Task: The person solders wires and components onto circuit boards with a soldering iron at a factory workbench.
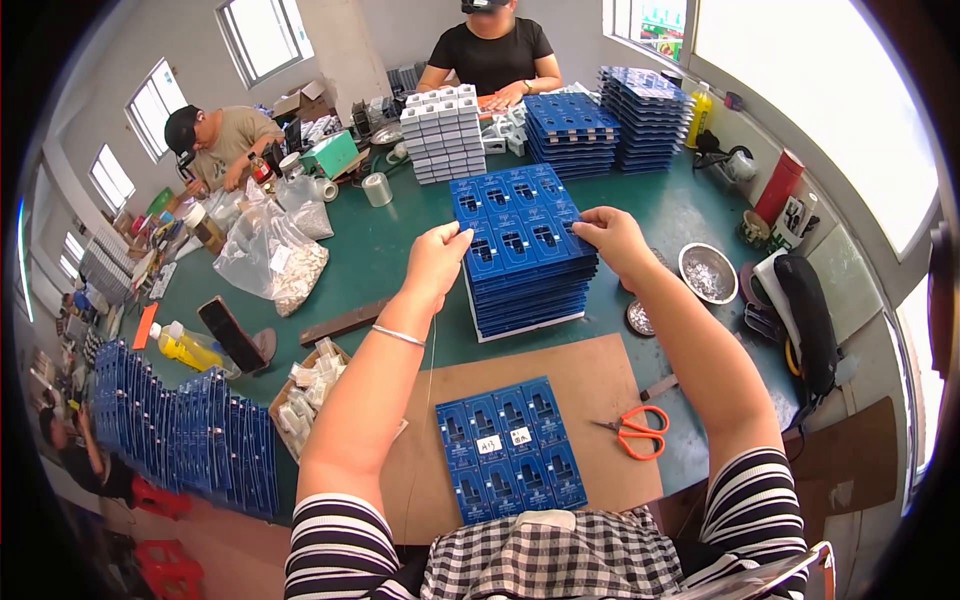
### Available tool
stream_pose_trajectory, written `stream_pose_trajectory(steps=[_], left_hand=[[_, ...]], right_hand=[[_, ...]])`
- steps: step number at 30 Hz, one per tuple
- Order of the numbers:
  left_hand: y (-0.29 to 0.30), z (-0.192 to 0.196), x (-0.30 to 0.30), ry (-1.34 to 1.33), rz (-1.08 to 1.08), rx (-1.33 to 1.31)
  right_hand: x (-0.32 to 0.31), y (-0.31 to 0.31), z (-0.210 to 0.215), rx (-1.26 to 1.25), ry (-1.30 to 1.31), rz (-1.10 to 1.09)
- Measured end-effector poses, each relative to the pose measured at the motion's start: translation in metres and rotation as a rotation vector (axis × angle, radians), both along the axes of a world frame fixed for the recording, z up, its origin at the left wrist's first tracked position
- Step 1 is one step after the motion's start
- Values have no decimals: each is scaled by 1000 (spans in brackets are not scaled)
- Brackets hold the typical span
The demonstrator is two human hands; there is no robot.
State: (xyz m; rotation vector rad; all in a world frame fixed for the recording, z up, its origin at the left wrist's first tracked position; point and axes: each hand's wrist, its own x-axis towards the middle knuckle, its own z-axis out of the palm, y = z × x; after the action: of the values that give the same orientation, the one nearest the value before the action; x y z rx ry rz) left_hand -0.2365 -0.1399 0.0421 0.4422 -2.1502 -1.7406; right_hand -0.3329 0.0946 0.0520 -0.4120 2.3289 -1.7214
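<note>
A tall stack of blue circuit board panels point(530, 298) stands in front of me on the green table. My left hand point(436, 262) is closed at the left edge of the top circuit board panel point(515, 218), thumb and fingers pinched together. The opposite edge is pinched by my right hand point(614, 240). A thin wire or thread point(431, 365) hangs down below my left hand. Nearer to me, another blue circuit board panel point(510, 449) with two white labels lies flat on a brown board point(625, 385). Orange-handled scissors point(638, 432) lie to its right.
A box of small white parts point(310, 388) and a propped phone point(230, 335) are on the left, beside rows of upright blue panels point(185, 425). Metal bowls point(707, 273) sit on the right. White blocks point(443, 135) and more panel stacks point(570, 135) stand behind, where a person point(490, 55) sits.
</note>
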Motion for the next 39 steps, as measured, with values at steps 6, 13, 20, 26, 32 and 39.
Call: stream_pose_trajectory(steps=[6,13,20,26,32,39], left_hand=[[2,-2,5,42,92,-71],[-19,46,144,88,-247,17],[24,-3,342,-151,-1051,100],[42,-184,440,-347,9,-50],[64,-231,458,-468,210,-582],[75,-188,494,-532,-425,457]], right_hand=[[15,13,14,75,166,-159],[154,109,45,57,341,799],[278,228,-103,436,-304,894],[272,225,-255,447,96,156],[255,204,-320,531,658,359],[280,225,-291,623,198,370]])
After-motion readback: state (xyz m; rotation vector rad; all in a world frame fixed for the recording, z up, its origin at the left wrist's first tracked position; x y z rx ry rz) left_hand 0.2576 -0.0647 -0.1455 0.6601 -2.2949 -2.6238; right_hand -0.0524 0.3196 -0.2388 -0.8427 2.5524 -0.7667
